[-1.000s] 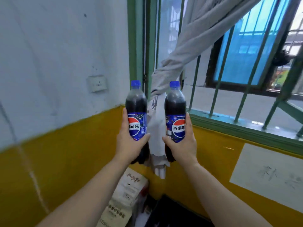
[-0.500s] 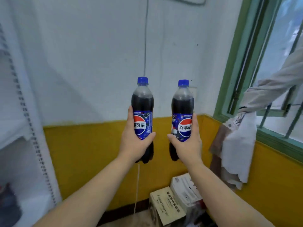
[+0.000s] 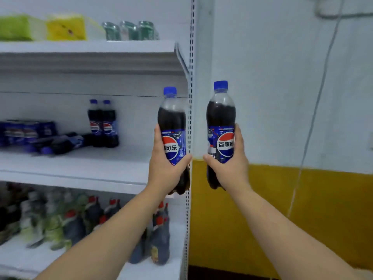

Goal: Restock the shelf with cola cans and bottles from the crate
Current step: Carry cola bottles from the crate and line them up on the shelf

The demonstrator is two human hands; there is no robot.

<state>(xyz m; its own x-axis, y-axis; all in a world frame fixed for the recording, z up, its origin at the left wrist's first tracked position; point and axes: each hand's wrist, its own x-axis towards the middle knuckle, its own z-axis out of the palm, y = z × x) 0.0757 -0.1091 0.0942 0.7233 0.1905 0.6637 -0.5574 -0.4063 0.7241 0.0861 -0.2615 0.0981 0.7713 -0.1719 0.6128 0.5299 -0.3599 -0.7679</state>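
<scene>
My left hand grips a cola bottle with a blue cap and a blue label, held upright in front of the right end of the white shelf unit. My right hand grips a second, matching cola bottle, upright, to the right of the shelf post. On the middle shelf stand two upright cola bottles, one bottle lying on its side, and a row of blue cola cans at the far left. The crate is out of sight.
The top shelf carries green and yellow packs and green cans. On the bottom shelf stand several red-capped bottles. A perforated white post ends the shelf unit. Right of it is a white and yellow wall with a hanging cable.
My view has swung left from the window corner to the shelf unit. Both hands still hold their bottles upright, side by side, at about the same height.
</scene>
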